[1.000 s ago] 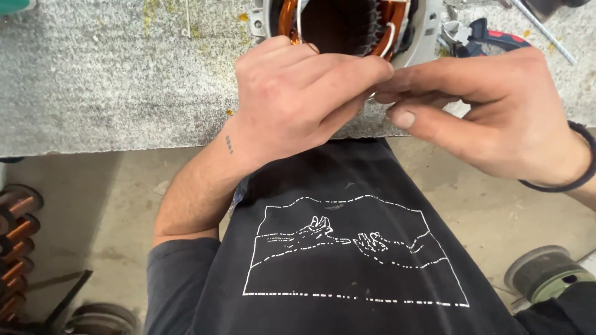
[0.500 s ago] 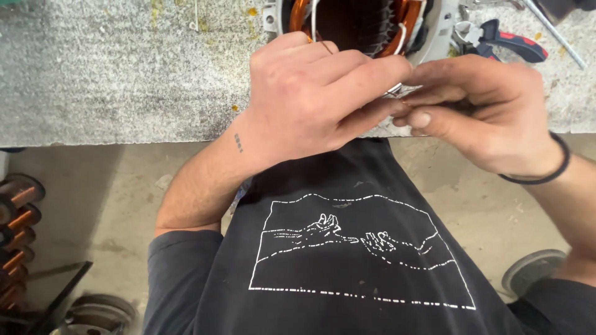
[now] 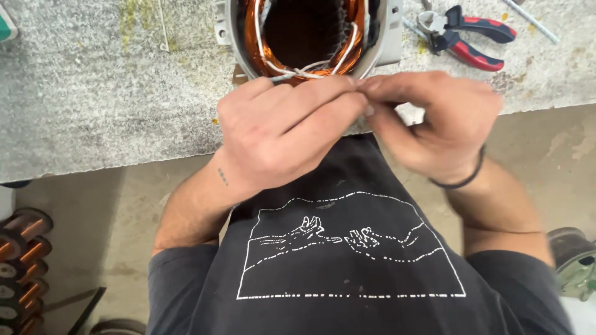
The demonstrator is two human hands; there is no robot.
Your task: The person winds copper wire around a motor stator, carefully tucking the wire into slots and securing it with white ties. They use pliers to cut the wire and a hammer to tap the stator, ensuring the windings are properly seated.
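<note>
**Both hands pinched on the white leads at the stator mouth**

Left hand (image 3: 282, 133) lay knuckles-up over the near edge of the grey workbench (image 3: 93, 105), fingers curled together, fingertips closed on the white leads (image 3: 297, 72) where they left the winding. Right hand (image 3: 434, 121) met it fingertip to fingertip, thumb and forefinger pinched shut at the same spot; what lay between its fingers was hidden. A dark band sat on the right wrist.

The leads ran up in a loop across the bore of the motor stator (image 3: 310, 34), which stood on the bench just beyond the hands, its open end toward the camera. Copper winding (image 3: 251, 43) ringed the inside of the grey metal housing.

Red-and-black pliers (image 3: 465, 37) lay on the bench to the right of the stator, well apart from both hands. Spools of copper wire (image 3: 18, 248) sat on the floor at lower left. The person wore a dark shirt with a white line drawing.
</note>
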